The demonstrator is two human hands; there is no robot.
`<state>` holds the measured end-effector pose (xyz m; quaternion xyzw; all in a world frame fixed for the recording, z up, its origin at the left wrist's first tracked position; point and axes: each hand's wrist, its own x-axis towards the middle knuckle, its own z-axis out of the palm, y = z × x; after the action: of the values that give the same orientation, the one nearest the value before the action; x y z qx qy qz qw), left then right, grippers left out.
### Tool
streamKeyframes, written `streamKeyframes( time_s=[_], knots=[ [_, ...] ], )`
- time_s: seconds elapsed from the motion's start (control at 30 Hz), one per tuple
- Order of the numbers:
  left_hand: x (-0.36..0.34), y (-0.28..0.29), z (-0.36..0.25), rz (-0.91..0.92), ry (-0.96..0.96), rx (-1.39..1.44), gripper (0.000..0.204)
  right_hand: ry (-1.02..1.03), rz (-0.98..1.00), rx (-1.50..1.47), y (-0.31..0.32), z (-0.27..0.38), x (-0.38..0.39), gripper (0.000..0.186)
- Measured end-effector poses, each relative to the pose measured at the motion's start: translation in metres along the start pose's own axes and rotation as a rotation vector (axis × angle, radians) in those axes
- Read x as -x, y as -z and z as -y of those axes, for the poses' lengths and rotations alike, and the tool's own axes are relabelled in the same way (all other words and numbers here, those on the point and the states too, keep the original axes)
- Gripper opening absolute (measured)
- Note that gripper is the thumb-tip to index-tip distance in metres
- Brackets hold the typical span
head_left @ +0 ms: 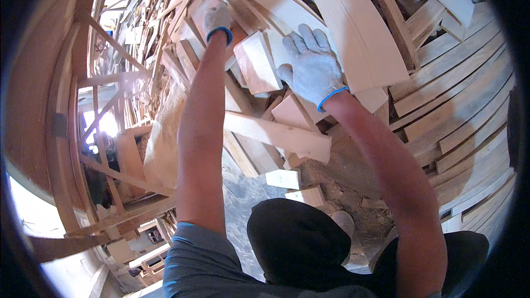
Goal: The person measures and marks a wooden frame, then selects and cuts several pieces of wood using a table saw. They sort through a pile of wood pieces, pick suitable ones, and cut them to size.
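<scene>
A white work glove with a blue cuff covers each of my hands. My right hand (pixel 313 65) lies flat with its fingers spread, resting on or just over pale wood pieces in a loose pile. Right beside it is a wide, pale board (pixel 361 33). Just left of its thumb sits a short, thick wood block (pixel 257 64). Farther out and to the left, my left hand (pixel 217 19) reaches in among the offcuts; its fingers are blurred and hidden, so any hold cannot be made out. Nearer to me, a flat plank (pixel 279 132) lies across the pile.
Long boards (pixel 464 96) are stacked in rows on the right. A wooden frame with slanted braces (pixel 113 81) stands at the left, with heaped scrap strips beyond. Small blocks (pixel 283 179) and sawdust (pixel 331 185) lie on the grey floor (pixel 240 196) near my knees.
</scene>
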<state>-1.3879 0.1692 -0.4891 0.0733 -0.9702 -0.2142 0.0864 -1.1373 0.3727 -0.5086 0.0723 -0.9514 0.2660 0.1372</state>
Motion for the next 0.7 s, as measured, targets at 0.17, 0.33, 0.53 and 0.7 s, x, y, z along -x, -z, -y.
streamKeyframes(
  time_s=[0.17,0.33,0.53,0.7],
  knots=[
    [-0.077,0.012,0.033,0.073,0.201,0.205,0.050,0.002,0.002,-0.085,0.000,0.015,-0.006,0.053],
    [-0.084,-0.016,-0.002,0.123,0.192,0.131,0.072,-0.063,-0.205,-0.192,-0.007,0.000,-0.002,0.047],
    [-0.133,-0.020,0.026,0.220,-0.106,-0.278,0.050,-0.076,-0.225,-0.193,-0.015,0.004,-0.007,0.043],
    [-0.192,-0.007,0.114,0.340,0.468,0.801,0.033,-0.046,-0.210,-0.251,-0.014,0.014,-0.005,0.039]
  ],
)
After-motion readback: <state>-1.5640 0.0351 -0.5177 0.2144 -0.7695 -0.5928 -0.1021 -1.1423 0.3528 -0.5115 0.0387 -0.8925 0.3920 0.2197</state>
